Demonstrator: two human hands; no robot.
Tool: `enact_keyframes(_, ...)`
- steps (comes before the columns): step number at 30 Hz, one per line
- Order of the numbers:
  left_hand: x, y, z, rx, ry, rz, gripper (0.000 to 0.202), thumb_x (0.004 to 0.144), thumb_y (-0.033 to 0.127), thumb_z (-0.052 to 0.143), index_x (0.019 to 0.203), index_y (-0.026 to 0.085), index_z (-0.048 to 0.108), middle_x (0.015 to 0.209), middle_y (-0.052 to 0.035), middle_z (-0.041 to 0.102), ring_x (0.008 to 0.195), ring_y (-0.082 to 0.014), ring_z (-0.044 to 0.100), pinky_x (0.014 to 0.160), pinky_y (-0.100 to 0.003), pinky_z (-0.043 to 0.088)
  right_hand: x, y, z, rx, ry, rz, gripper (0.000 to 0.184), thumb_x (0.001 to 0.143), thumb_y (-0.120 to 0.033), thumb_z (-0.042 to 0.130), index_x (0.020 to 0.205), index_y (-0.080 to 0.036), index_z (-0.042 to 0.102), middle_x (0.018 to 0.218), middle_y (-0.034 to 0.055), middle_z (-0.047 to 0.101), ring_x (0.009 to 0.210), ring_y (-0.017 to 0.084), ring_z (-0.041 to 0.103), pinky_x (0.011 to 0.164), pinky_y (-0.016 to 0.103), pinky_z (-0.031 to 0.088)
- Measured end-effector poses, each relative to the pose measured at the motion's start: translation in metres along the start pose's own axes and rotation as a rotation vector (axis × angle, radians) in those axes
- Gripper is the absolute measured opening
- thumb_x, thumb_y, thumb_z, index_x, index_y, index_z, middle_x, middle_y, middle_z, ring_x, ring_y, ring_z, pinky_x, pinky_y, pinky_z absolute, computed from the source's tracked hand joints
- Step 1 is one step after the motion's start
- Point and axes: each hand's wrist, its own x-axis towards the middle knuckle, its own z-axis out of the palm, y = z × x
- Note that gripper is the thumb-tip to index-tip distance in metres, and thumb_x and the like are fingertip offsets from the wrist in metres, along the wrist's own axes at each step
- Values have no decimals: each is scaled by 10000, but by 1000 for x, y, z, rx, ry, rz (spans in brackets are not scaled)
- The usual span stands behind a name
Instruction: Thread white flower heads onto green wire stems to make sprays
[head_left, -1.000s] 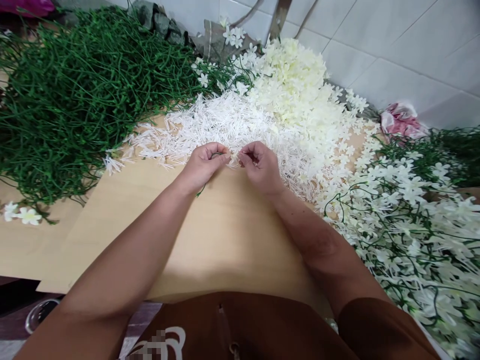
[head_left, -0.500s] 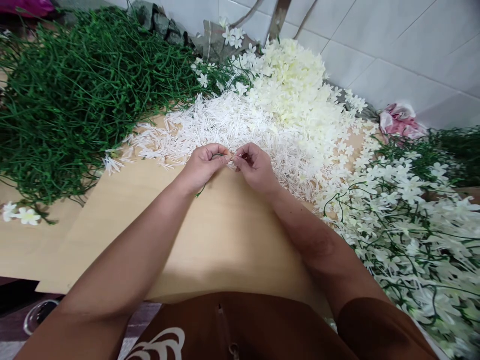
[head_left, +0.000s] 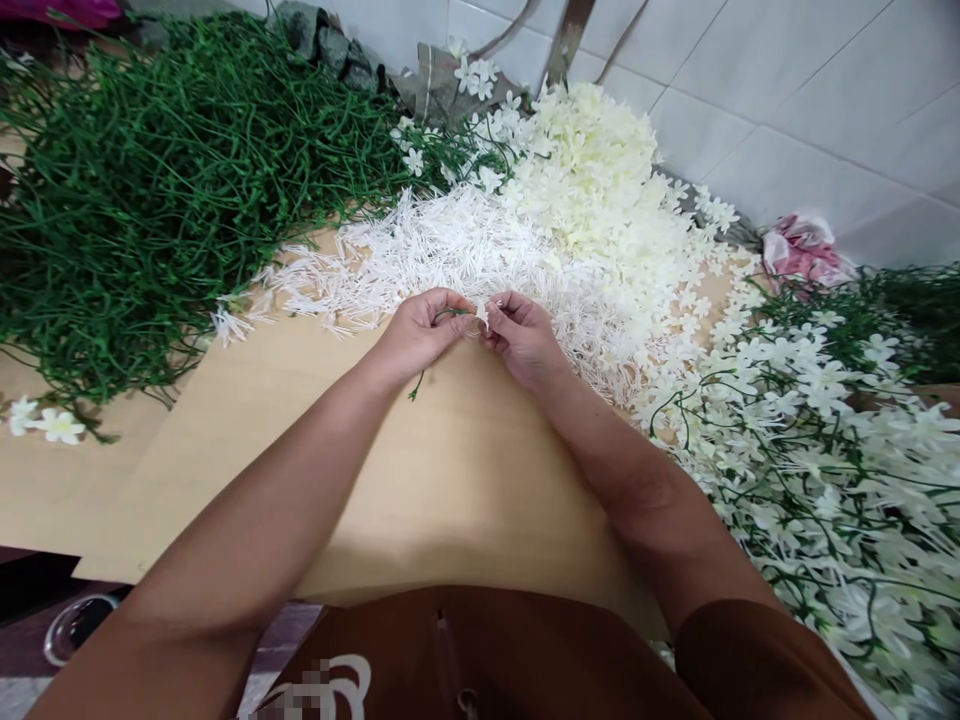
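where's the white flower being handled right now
In the head view, the white flower is just above centre, between the left hand and right hand, with the heap of thin white pieces beyond it.

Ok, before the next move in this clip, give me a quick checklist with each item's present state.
1. Left hand holds the green stem: ok, one end hangs below the hand.
2. White flower at the fingertips: ok, it shows between the two hands.
3. Right hand has a grip on that flower: cannot tell, its fingertips are close but contact is too small to see.
4. Flower joined to the stem: cannot tell, fingers hide the spot.
5. White strands near the hands: ok, heaped just beyond them.
6. Cream blossoms confined to one heap: not ok, some are scattered rightward.
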Motion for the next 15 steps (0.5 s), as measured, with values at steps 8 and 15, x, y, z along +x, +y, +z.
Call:
enact_keyframes(8,2,-4,-2,26,-3,11,98,718,242,615,788,182,583,585,38,537,552,-97,500,558,-227,383,-2,-2,4,-13,-13,11,492,551,-523,861,817,-220,579,594,-85,565,523,64,528,544,222,485)
enact_keyframes(15,5,-7,-5,112,-9,87,128,804,296,538,766,183,583,516,59,369,504,-101,353,524,-239,308,-1,-4,1,-12,-41,-28,444,603,-524,839,745,-213,556,576,-80,546,533,58,532,554,209,483)
